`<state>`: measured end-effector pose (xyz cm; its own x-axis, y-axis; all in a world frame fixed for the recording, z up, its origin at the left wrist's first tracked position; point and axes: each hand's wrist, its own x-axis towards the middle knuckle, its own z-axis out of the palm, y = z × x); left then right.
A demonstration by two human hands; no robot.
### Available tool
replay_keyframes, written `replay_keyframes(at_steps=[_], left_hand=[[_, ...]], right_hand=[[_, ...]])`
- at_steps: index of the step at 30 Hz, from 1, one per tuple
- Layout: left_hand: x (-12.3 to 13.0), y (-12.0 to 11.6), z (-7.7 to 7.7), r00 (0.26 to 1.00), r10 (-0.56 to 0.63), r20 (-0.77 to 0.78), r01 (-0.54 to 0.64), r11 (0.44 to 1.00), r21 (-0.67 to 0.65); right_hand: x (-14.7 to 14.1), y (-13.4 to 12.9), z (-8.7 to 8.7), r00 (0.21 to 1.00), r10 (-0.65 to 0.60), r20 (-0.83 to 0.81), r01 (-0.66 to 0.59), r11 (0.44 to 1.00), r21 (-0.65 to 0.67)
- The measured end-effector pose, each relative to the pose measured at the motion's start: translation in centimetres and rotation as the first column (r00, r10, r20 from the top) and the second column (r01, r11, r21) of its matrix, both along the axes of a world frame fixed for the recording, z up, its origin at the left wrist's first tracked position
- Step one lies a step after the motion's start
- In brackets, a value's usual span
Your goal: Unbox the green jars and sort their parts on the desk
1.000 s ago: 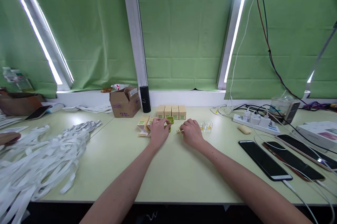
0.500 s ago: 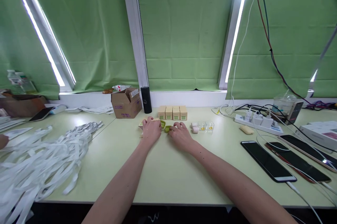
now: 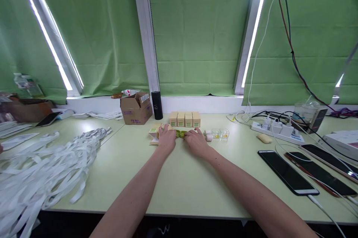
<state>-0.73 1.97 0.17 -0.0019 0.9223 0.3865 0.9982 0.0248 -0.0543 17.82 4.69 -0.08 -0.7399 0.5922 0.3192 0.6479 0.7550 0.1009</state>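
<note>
My left hand is closed at the table's middle, its fingertips on a small green round piece. Right beside it is a second green round piece, which the fingers of my right hand grip at its edge. Both look like shallow cups or lids; their exact kind is too small to tell. An opened kraft box lies partly hidden left of my left hand. Behind the hands stand several small kraft boxes in a row. Small pinkish rolls and clear square containers with something yellow sit right of my right hand.
White straps lie heaped at the left. A cardboard box and a black cylinder stand at the back. To the right are phones on cables and a power strip. The table's front edge runs below my forearms.
The left green piece has come down level beside the right one. My left hand has shifted slightly right, uncovering more of the opened kraft box. The whole view has moved a little.
</note>
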Motion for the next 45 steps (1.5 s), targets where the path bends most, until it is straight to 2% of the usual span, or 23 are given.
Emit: replay_keyframes(at_steps=[6, 12, 15, 18, 23, 27, 32, 36, 38, 45], left_hand=[[-0.1, 0.1, -0.5, 0.999, 0.010, 0.035, -0.011, 1.000, 0.012], [-0.4, 0.4, -0.7, 0.998, -0.001, 0.070, -0.001, 1.000, 0.028], [-0.4, 0.5, -0.9, 0.997, -0.005, 0.082, 0.003, 0.999, 0.033], [-0.3, 0.6, -0.9, 0.996, -0.006, 0.089, 0.003, 0.999, 0.033], [-0.2, 0.6, -1.0, 0.995, -0.013, 0.101, 0.010, 0.999, 0.033], [-0.2, 0.4, -0.9, 0.992, -0.032, 0.126, 0.024, 0.998, 0.062], [0.6, -0.5, -0.2, 0.985, -0.140, 0.103, 0.121, 0.978, 0.172], [1.7, -1.2, 0.1, 0.957, -0.289, 0.015, 0.284, 0.948, 0.144], [2.1, -1.3, 0.1, 0.945, -0.327, -0.014, 0.326, 0.938, 0.120], [2.3, -1.0, -0.6, 0.948, -0.316, -0.041, 0.318, 0.946, 0.060]], right_hand=[[0.6, -0.5, 0.0, 1.000, 0.003, -0.022, -0.002, 0.999, 0.043], [1.4, -2.4, -0.6, 0.992, 0.121, -0.020, -0.119, 0.988, 0.100], [1.5, -3.8, -1.1, 0.984, 0.173, -0.035, -0.170, 0.982, 0.079], [1.4, -4.7, -1.5, 0.980, 0.166, -0.111, -0.163, 0.986, 0.035], [1.5, -4.9, -1.5, 0.971, 0.139, -0.194, -0.153, 0.986, -0.059], [1.6, -4.9, -1.4, 0.971, 0.141, -0.191, -0.158, 0.985, -0.074], [1.8, -5.0, -1.4, 0.978, 0.128, -0.165, -0.144, 0.986, -0.086], [2.1, -5.2, -1.4, 0.981, 0.131, -0.146, -0.144, 0.986, -0.083], [2.2, -5.3, -1.3, 0.982, 0.126, -0.144, -0.139, 0.987, -0.083], [2.1, -5.4, -1.1, 0.985, 0.119, -0.128, -0.131, 0.987, -0.088]])
